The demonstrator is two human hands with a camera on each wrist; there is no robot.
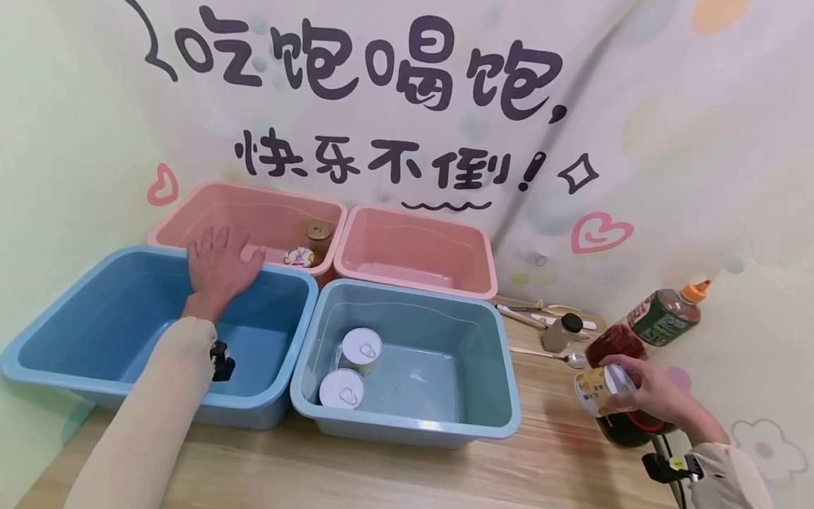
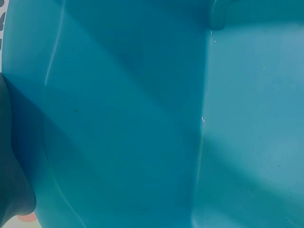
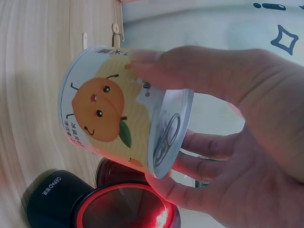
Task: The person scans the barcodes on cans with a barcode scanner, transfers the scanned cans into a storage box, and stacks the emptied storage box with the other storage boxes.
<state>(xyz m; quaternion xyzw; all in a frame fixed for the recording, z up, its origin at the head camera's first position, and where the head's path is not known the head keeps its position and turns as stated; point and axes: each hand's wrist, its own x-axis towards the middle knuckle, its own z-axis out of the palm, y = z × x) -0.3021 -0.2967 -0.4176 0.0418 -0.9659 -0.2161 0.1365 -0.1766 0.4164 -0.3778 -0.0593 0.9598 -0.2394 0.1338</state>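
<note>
My right hand (image 1: 655, 392) grips a can (image 1: 598, 391) with a pull-tab lid, held tilted above the table on the right. In the right wrist view the can (image 3: 107, 102) carries a smiling orange fruit on a yellow and white label; thumb and fingers wrap it near the lid end. On the left, my left hand (image 1: 222, 265) rests with spread fingers at the back rim of the dark blue bin (image 1: 83, 300). Two white-lidded cans (image 1: 362, 348) stand in the left part of the grey-blue bin (image 1: 407, 431).
Behind are two pink bins (image 1: 413, 240); the left one holds a gold-lidded can (image 1: 319, 231) and a round patterned lid (image 1: 299, 257). Cutlery (image 1: 540, 351), a black-capped jar (image 1: 562, 332), a sauce bottle (image 1: 661, 318) and a black device (image 1: 626, 429) stand or lie at right.
</note>
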